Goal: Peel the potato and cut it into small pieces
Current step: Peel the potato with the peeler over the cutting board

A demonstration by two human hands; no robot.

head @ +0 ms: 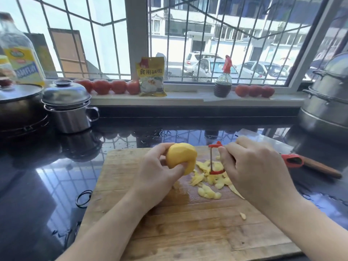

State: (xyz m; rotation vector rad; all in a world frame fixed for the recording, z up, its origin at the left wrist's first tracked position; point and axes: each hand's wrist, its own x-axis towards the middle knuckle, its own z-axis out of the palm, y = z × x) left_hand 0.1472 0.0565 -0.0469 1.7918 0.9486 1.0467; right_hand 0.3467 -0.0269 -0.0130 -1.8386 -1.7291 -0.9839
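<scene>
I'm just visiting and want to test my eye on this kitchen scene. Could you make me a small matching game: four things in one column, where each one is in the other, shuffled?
Things:
1. potato
2. peeler
3. peelings
4. tomatoes

Places:
A. on the windowsill
B. held in the right hand
C. heaped on the cutting board
D. held in the left hand

Pairs: 1-D, 2-B, 3-C, 4-A
</scene>
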